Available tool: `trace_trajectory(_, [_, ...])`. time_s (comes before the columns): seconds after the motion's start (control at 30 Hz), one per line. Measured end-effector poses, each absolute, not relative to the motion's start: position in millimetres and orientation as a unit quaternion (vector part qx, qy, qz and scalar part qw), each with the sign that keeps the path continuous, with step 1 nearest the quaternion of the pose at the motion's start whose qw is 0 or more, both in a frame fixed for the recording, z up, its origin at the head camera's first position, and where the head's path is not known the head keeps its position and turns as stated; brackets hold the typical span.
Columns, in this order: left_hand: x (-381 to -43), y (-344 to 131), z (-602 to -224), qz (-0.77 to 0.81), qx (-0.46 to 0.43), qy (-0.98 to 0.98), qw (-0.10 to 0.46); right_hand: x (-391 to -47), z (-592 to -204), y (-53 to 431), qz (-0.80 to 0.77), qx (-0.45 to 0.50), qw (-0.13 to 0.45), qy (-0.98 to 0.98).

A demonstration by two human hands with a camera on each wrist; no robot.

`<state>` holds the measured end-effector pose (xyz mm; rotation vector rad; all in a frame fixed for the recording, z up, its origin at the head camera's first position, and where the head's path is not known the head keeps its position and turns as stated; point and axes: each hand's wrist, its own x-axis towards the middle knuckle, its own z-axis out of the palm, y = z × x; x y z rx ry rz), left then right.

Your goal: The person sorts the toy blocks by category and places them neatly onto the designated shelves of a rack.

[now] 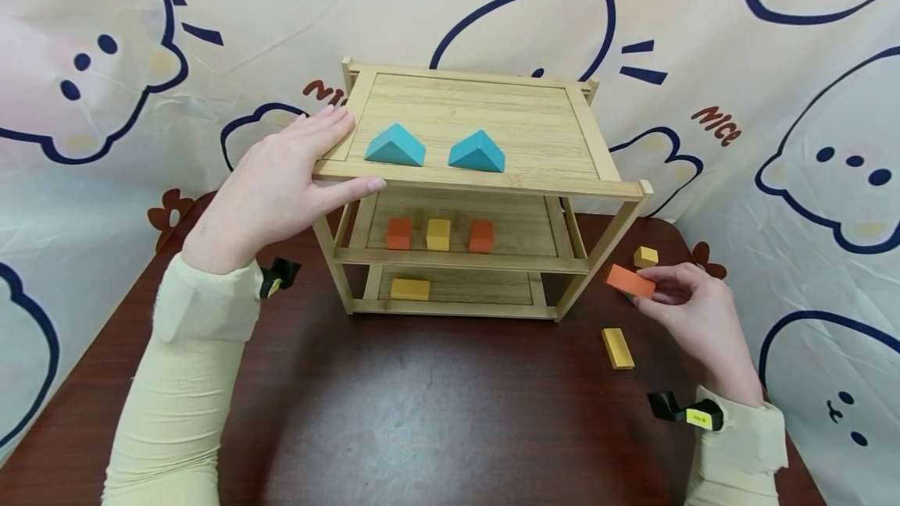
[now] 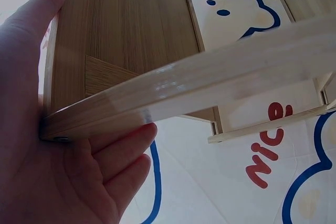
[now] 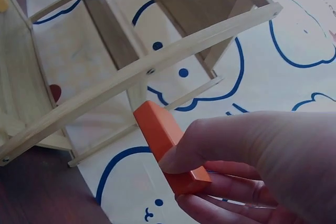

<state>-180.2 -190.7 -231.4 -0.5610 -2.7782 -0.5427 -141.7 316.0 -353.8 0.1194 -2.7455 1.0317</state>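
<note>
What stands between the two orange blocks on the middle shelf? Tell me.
One yellow block, with a gap on either side; the head view shows it.

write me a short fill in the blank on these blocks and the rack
The block in the right hand is ____.
The blue blocks sit on the rack's ____ shelf.
The middle shelf holds ____ blocks.
The hand touching the rack is the ____ one.

Missing words: orange; top; three; left
</note>
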Motion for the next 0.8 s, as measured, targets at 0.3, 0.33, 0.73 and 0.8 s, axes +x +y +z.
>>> trace_trajectory(0.3, [-180.5,-190.9,-232.2,-0.187,-0.192,-0.955,0.125,-135.6,-345.7,313.5,0.340,0.047,0.085,-0.935])
trace_trajectory(0.33, [-180.5,-190.8,-232.1,-0.187,-0.192,-0.955,0.126,-135.0,-345.1,313.1,0.342,0.049,0.083,-0.935])
trace_trajectory(0.73, [-180.9,-190.6,-231.8,-0.186,-0.195,-0.954,0.131,-129.9,-341.2,303.2,0.353,0.098,0.096,-0.926])
trace_trajectory(0.8, [-181.0,-190.5,-231.7,-0.185,-0.195,-0.954,0.131,-129.5,-340.0,300.7,0.355,0.103,0.096,-0.924])
